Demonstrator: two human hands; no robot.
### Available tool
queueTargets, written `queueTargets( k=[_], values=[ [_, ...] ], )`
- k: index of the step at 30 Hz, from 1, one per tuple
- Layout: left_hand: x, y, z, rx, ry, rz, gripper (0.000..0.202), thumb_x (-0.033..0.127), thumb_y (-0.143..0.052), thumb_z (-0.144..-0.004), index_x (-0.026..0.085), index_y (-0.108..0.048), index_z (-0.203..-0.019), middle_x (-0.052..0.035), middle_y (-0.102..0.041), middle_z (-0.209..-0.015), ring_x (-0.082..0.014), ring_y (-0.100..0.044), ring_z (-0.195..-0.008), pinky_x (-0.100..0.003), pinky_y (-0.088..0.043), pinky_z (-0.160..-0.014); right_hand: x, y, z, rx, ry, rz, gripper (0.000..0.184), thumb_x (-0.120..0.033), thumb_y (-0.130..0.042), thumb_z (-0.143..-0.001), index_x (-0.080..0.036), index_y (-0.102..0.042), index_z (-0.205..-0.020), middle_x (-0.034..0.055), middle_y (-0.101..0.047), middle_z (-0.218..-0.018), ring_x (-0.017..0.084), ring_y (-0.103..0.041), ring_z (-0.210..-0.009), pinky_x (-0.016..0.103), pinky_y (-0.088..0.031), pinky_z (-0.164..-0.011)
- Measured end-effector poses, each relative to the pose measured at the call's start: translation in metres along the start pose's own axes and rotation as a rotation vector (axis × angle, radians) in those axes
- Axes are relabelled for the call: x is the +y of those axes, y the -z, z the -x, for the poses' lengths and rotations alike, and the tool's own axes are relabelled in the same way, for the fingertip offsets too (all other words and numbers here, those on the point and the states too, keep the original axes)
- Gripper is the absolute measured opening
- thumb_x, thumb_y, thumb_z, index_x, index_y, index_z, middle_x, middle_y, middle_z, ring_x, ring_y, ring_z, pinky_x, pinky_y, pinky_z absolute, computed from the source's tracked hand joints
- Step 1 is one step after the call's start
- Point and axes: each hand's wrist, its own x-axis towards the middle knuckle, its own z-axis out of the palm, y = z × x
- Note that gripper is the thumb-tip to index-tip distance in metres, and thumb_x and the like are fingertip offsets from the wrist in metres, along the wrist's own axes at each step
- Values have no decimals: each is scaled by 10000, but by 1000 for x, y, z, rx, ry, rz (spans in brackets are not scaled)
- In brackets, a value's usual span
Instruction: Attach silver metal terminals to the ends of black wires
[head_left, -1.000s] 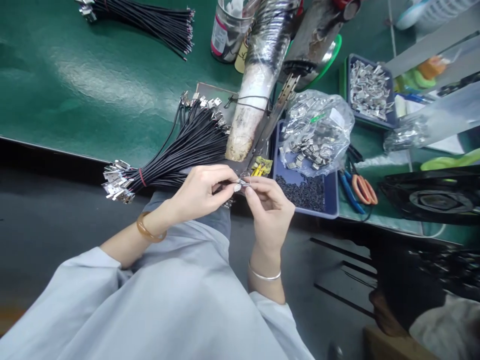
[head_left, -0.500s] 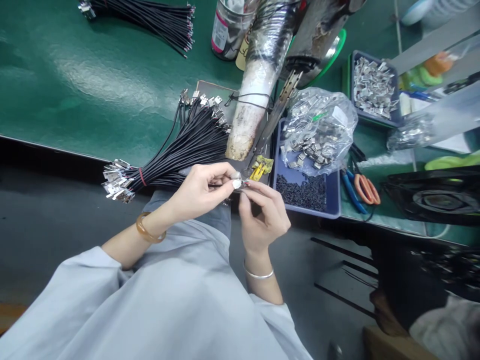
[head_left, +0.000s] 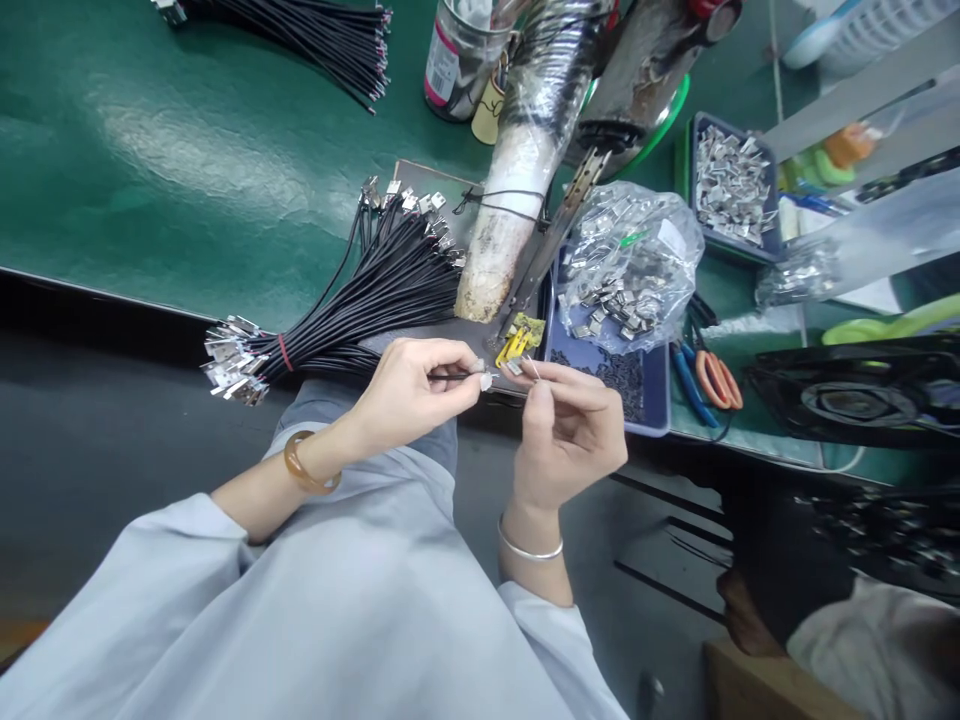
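Observation:
My left hand [head_left: 420,390] is closed, thumb and forefinger pinching a black cable [head_left: 444,377] close to its end. Whitish wraps cover those fingertips, and short thin wires stick out past them. To the right, my right hand [head_left: 574,430] pinches a small silver metal piece [head_left: 514,366] between thumb and fingers; its exact kind is too small to tell. A narrow gap separates the two hands. Just beyond them lies a yellow clip-like thing [head_left: 516,345]. A bundle of black cables [head_left: 360,300] with metal connectors, tied by a red band, lies left of my hands.
A blue tray [head_left: 660,400] holds small black pieces and a plastic bag [head_left: 637,250] of metal connectors. Behind it stands a bin of metal parts [head_left: 735,185]. A wrapped tube [head_left: 499,230] slants over the bench. Orange-handled pliers [head_left: 718,380] lie right; another cable bundle [head_left: 300,35] lies far left.
My right hand has moved right, away from my left, and the silver piece now shows at its fingertips. My left hand keeps the cable, slightly shifted right.

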Motion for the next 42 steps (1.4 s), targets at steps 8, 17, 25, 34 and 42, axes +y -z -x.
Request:
queueTargets(
  k=[8, 17, 25, 34, 42],
  values=[
    [-1, -3, 2, 36, -22, 105, 113, 154, -620, -821, 127, -723, -782, -3, -665, -677, -62, -487, -554, -156, -385, -503, -2, 1, -1, -1, -111, -107, 66, -188, -683, -903, -211, -637, -862, 3, -750, -878, 149, -756, -726, 290, -654, -663],
    [-4, -12, 1, 60, 147, 209, 97, 223, -608, -761, 136, -648, -747, 31, -503, -624, -55, -426, -546, -135, -371, -485, 10, 0, 4, -38, 203, 62, 152, -91, -680, -879, -218, -670, -962, 18, -786, -961, 169, -773, -868, 315, -658, -764],
    [-3, -10, -1, 119, 104, 137, 161, 246, -588, -796, 120, -678, -751, 22, -505, -590, -62, -413, -548, -144, -365, -490, 13, -2, 2, -6, 69, -25, 102, -123, -675, -894, -215, -640, -918, 16, -766, -947, 168, -774, -841, 324, -668, -749],
    [-4, -7, 0, 63, 34, 105, 105, 179, -625, -791, 113, -686, -738, 34, -545, -591, -35, -345, -499, -135, -279, -434, 8, -1, -2, -62, -65, -168, 71, -156, -679, -907, -204, -635, -877, 12, -768, -923, 142, -777, -804, 269, -658, -721],
    [-2, -6, 1, 34, 44, 99, 90, 161, -614, -783, 131, -679, -728, 42, -550, -581, -44, -382, -497, -151, -307, -454, 6, 1, -1, -50, -84, -204, 70, -178, -700, -899, -207, -642, -872, 10, -769, -926, 145, -772, -810, 283, -660, -743]
  ],
)
